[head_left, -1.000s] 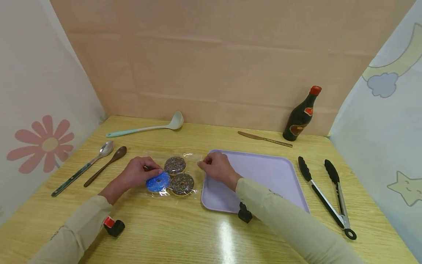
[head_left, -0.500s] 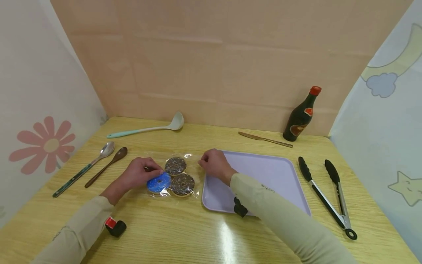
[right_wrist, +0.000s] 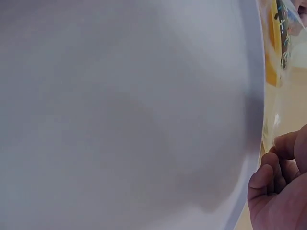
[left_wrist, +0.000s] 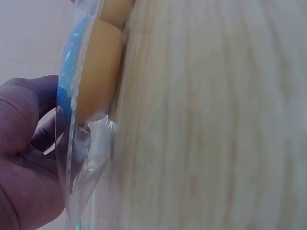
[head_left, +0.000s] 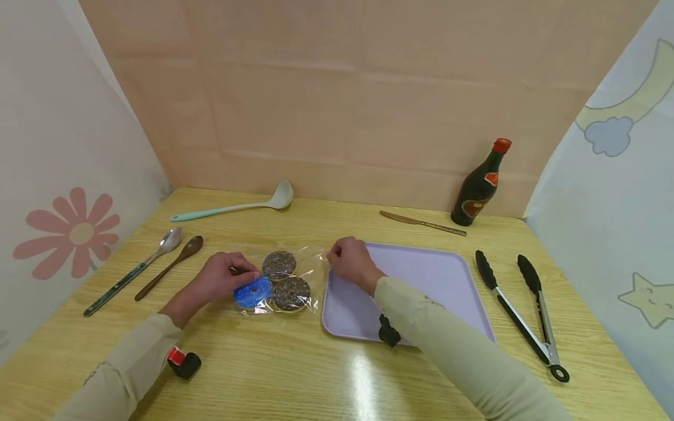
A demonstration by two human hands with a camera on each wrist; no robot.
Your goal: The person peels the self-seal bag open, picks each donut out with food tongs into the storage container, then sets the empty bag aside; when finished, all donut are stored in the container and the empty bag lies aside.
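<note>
Three ring doughnuts lie in a clear plastic bag (head_left: 313,266) on the table, a blue-iced doughnut (head_left: 254,292) at the left and two chocolate-iced doughnuts (head_left: 291,293) beside it. My left hand (head_left: 223,276) grips the bag's left side, its thumb on the blue doughnut's edge. In the left wrist view, the fingers of that hand (left_wrist: 29,143) curl behind the film. At the bag's right edge my right hand (head_left: 351,260) pinches the film between thumb and curled fingers, over the left rim of a lilac tray (head_left: 421,275). The right wrist view shows this hand (right_wrist: 283,182) beside the tray's rim.
Left of the bag lie a wooden spoon (head_left: 174,263) and a metal spoon (head_left: 126,283) with a green handle. A ladle (head_left: 237,206) and a copper-coloured knife (head_left: 421,223) lie farther back. A dark bottle (head_left: 476,190) stands back right; tongs (head_left: 526,324) lie right of the tray.
My right hand has shifted slightly to the right along with the bag's right edge. The left hand and the doughnuts have stayed in place.
</note>
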